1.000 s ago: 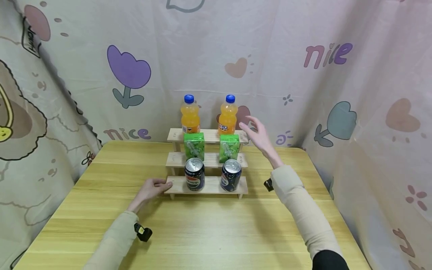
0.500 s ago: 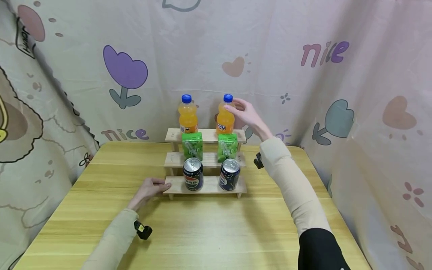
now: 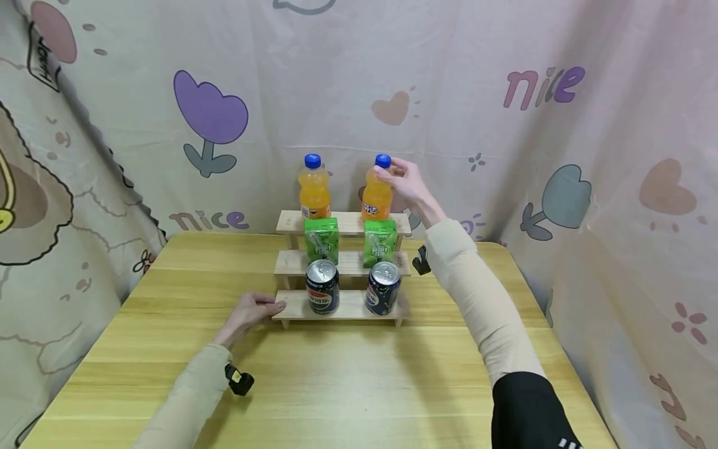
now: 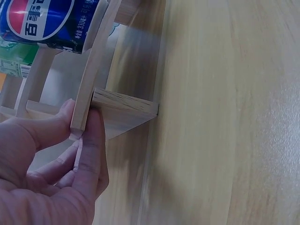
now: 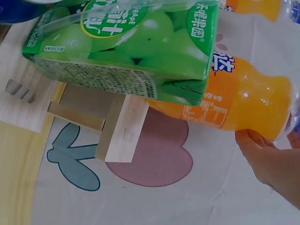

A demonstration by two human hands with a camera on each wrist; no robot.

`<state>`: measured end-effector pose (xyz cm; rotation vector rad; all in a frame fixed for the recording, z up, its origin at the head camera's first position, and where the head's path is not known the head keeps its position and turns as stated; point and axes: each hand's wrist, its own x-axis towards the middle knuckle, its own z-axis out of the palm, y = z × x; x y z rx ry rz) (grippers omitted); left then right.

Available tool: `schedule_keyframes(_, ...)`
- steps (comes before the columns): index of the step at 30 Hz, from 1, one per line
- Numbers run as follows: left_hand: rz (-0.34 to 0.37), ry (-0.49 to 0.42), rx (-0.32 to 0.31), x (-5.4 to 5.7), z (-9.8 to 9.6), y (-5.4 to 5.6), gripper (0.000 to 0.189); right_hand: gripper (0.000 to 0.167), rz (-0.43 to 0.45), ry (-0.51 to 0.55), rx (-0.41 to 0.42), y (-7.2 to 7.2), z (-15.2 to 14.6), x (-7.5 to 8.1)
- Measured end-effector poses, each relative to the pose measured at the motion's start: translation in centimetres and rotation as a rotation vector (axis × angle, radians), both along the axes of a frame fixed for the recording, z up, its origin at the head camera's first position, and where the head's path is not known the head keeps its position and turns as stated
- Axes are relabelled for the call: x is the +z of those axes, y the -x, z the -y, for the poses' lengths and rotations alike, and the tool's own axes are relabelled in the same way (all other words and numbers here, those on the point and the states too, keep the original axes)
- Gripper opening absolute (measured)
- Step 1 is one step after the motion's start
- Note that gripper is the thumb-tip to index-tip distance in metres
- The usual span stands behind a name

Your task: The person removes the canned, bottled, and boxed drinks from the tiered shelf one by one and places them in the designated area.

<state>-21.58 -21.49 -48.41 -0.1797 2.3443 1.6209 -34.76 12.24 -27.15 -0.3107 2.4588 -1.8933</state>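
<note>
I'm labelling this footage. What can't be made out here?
Head: the base of the right orange bottle, hidden behind the right green carton.
Head: part of the left hand, hidden beneath the lowest shelf.
Left wrist: part of the can, cut off by the top and left edges.
Right wrist: small print on the carton's side, too blurred to read.
Right wrist: part of the right hand, cut off by the right edge.

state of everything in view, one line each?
right hand: holds right bottle by its neck
left hand: pinches stand at lower left end
stand: upright, loaded
right bottle: capped, upright
left bottle: capped, upright
left carton: upright
right carton: upright
left can: upright
right can: upright
</note>
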Motion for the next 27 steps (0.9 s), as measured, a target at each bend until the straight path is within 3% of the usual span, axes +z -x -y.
schedule_keyframes(7,0.012,0.031,0.001,0.2,-0.1,0.0,0.047,0.043,0.023,0.157,-0.037,-0.6,-1.7,0.6)
schedule_keyframes(12,0.015,0.038,0.006,0.2,-0.1,-0.1,0.039,0.043,0.012,0.256,-0.061,-1.1,-4.9,0.4)
schedule_keyframes(15,0.011,0.033,0.013,0.1,-0.1,-0.1,0.040,0.044,0.025,0.262,-0.091,-1.4,-7.4,-0.2)
schedule_keyframes(20,0.010,0.032,0.012,0.1,0.0,-0.1,0.047,0.050,0.091,0.190,-0.179,-2.2,-11.6,-2.5)
schedule_keyframes(27,0.011,0.030,0.015,-0.1,0.0,0.0,0.057,0.057,0.149,0.081,-0.261,-2.9,-15.4,-7.2)
